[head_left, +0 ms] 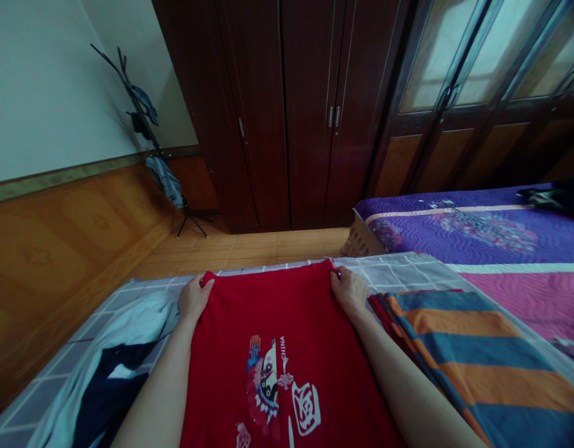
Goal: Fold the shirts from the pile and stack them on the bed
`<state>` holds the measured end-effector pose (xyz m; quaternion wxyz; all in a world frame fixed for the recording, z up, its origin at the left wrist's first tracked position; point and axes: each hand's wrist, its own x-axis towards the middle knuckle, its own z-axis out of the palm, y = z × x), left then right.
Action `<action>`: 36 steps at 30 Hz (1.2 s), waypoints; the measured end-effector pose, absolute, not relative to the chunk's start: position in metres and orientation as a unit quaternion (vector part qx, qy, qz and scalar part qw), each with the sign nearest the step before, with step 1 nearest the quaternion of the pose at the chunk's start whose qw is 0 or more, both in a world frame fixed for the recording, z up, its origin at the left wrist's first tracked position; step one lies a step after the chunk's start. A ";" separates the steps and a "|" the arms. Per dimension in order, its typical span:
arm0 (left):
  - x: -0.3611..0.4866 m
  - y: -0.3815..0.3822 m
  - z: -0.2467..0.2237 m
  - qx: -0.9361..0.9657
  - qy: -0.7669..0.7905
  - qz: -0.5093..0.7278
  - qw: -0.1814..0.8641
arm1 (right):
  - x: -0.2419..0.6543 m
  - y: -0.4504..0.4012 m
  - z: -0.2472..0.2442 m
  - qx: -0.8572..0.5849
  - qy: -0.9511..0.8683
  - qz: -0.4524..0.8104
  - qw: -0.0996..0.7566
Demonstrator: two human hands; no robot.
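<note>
A red shirt (249,311) with a printed mask picture and white characters lies spread on a grey checked cloth (398,267). At its far left corner, my left hand (194,298) pinches the fabric between thumb and fingers. My right hand (351,289) grips the far right corner in the same way. Right of my right arm lies a folded stack with an orange and blue striped piece (477,348) on top and red fabric at its edge. White and dark blue clothes (123,336) are heaped left of my left arm.
A dark wooden wardrobe (310,168) stands beyond the tiled floor (254,246). At the back left is a coat stand (149,124) with items hanging on it. A bed with a purple and pink cover (436,233) is at the right.
</note>
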<state>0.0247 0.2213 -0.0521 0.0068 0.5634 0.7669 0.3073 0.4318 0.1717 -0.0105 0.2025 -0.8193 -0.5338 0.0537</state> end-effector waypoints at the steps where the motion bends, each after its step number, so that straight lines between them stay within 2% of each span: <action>1: 0.025 0.221 -0.052 0.560 0.770 0.306 0.004 | 0.431 0.172 -0.011 -0.818 -0.536 0.053 0.203; 11: 0.032 0.207 -0.041 0.530 0.762 0.369 -0.044 | 0.433 0.170 -0.010 -0.813 -0.531 0.038 0.234; 16: 0.033 0.210 -0.042 0.569 0.736 0.366 -0.018 | 0.434 0.171 -0.013 -0.797 -0.544 0.030 0.260; 22: 0.035 0.209 -0.039 0.556 0.742 0.372 -0.044 | 0.433 0.171 -0.017 -0.777 -0.555 -0.007 0.297; 29: 0.069 0.199 -0.011 0.667 0.675 0.313 -0.043 | 0.426 0.168 0.002 -0.724 -0.632 -0.034 0.276; 32: 0.103 0.193 -0.009 0.766 0.592 0.252 0.015 | 0.412 0.162 0.006 -0.634 -0.734 -0.012 0.243; 36: 0.127 0.186 -0.028 0.831 0.525 0.166 0.079 | 0.395 0.150 -0.013 -0.566 -0.803 0.024 0.184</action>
